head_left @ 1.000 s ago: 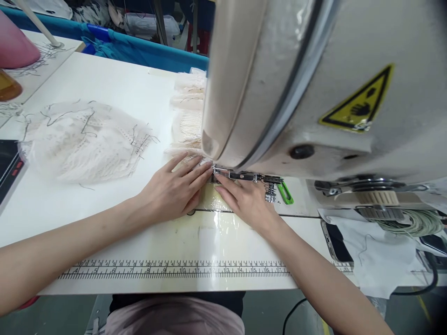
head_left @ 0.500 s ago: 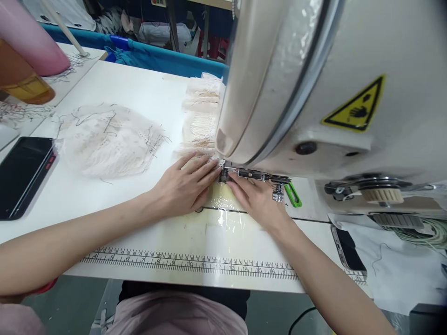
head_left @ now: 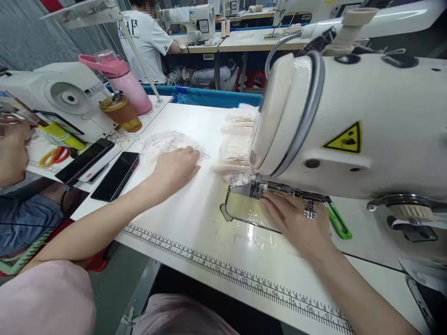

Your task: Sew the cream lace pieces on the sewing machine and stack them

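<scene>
My left hand lies flat on a loose pile of pale lace pieces with dark thread ends, left of the sewing machine. Its fingers are spread and I cannot tell whether it grips a piece. My right hand rests on the needle plate just in front of the presser foot, fingertips flat and holding nothing. A row of sewn lace pieces trails behind the needle across the white table.
Two phones lie at the table's left edge. A pink bottle, an amber cup and scissors stand by a neighbouring machine. Another person's hand is at far left. A green clip sits under the machine; a ruler strip runs along the front edge.
My left hand has left the needle area and moved left onto the lace pile. My right hand stays by the presser foot. My head has lifted and turned left.
</scene>
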A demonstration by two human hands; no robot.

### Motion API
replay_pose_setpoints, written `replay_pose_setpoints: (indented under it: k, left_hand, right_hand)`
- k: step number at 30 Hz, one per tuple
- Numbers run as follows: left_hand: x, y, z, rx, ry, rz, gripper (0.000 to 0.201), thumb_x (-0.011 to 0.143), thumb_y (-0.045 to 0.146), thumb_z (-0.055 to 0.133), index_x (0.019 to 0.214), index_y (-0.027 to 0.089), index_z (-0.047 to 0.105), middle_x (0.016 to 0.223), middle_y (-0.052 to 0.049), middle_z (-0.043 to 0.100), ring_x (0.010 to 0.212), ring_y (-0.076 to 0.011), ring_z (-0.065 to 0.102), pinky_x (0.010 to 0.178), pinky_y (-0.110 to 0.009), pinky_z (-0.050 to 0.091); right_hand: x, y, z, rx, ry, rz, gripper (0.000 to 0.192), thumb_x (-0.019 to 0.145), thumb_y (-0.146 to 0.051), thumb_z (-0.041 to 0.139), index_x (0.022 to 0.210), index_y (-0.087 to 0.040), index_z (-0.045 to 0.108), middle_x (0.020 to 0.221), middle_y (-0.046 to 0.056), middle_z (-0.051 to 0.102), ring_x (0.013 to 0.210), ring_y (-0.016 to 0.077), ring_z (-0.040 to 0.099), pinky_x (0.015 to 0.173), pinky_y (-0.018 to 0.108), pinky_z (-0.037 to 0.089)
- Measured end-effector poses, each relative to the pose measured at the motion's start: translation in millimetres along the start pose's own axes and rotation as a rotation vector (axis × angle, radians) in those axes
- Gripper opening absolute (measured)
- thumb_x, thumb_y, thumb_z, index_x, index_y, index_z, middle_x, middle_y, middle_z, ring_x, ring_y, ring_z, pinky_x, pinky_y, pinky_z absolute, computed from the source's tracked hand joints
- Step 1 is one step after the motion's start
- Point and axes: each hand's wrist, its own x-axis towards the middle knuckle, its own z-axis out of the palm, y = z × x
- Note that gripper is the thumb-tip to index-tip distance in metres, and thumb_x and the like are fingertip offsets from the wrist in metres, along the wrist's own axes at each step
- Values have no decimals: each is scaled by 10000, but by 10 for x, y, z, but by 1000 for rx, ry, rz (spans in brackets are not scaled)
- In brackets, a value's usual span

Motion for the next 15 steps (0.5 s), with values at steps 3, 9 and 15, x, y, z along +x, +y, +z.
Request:
replay_pose_setpoints:
  k: [3,9,15]
  left_hand:
    - [-36,-242,70,-73,-25,-89,192,903,247,478,871,180,655,929,-58,679,847,-228,635,498,-287,298]
    - [-107,-306,184,-160,64,-152,208,891,226,461,859,199,665,962,-39,695,874,-207,639,598,-290,402]
    - [-76,-800,222,-761,353,-386,89,792,260,663,820,178,648,742,34,648,673,-115,591,618,-225,486]
  right_hand:
    - [5,0,40,10,58,3,306,973,-173,396,1026,-250,688,1016,9,742,806,192,669,743,374,427]
    - [-49,38,178,6,75,-11,271,985,-243,415,1035,-227,682,1025,27,739,835,214,675,807,406,435]
    - [-94,45,220,55,62,-7,324,1003,-244,355,1059,-218,673,993,51,745,775,209,675,748,407,413]
